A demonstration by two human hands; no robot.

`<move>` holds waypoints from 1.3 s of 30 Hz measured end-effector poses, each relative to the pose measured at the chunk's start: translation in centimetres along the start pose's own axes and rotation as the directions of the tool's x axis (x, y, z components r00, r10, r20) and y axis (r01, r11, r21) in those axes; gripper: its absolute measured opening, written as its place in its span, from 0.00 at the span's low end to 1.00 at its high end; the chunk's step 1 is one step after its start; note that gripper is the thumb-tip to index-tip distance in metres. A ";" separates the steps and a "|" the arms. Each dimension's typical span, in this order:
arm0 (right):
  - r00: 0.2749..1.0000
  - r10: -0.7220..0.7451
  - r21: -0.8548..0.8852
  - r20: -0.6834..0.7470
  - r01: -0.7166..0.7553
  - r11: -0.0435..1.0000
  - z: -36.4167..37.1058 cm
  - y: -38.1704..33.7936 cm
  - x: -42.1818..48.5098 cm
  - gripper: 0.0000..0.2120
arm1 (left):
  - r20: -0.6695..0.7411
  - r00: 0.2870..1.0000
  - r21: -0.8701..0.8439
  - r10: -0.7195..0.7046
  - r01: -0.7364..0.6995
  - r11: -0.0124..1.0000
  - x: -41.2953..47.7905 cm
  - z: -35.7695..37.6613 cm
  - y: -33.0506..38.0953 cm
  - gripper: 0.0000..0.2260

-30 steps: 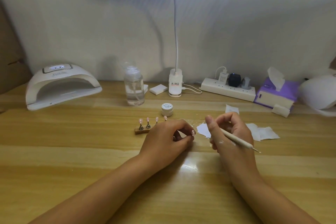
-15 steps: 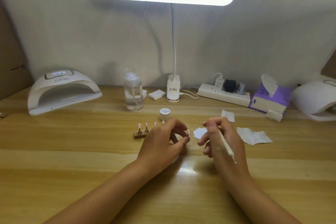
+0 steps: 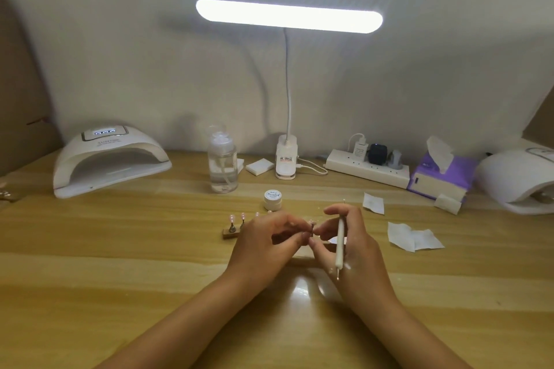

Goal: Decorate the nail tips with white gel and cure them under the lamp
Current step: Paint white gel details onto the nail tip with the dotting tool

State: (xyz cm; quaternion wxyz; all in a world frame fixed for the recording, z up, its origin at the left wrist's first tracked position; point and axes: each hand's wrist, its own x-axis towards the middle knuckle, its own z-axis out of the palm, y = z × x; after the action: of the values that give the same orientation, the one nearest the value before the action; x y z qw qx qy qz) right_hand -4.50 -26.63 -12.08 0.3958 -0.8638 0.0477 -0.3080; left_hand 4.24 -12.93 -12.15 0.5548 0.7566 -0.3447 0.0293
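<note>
Glossy wood-grain table (image 3: 120,278); smooth white plastic curing lamp (image 3: 111,162); clear plastic pump bottle (image 3: 222,165); thin white paper wipes (image 3: 413,238); matt white dotting tool (image 3: 340,241)

Desk lamp (image 3: 289,15) lit at back; pump bottle (image 3: 222,165) left, power strip (image 3: 367,171) and tissue box (image 3: 440,177) right.

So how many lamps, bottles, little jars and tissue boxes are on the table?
White dome-shaped curing lamps: 2
White bar desk lamp: 1
Clear plastic pump bottle: 1
Small round white gel jar: 1
Purple tissue box: 1
Total: 6
</note>
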 end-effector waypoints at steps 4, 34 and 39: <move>0.999 0.039 0.072 -0.035 -0.037 0.997 0.0 -0.1 0.2 0.22 | 0.007 0.998 -0.071 -0.068 0.068 0.995 -0.3 0.0 0.3 0.09; 0.983 0.184 0.071 -0.019 -0.182 0.981 1.0 -1.1 1.6 0.25 | -0.157 0.983 0.555 -0.097 0.169 0.815 1.1 -8.4 -1.7 0.23; 0.996 0.086 -0.105 -0.007 -0.087 0.991 1.5 -1.1 1.0 0.25 | 0.021 0.948 0.642 -0.317 0.230 0.732 1.0 -9.9 -3.9 0.18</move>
State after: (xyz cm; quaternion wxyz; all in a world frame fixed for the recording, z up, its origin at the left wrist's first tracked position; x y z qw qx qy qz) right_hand -2.99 -25.19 -11.53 0.3627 -0.8802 0.1019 -0.2888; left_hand 10.53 -4.30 -11.14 0.2432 0.9411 -0.2347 0.0122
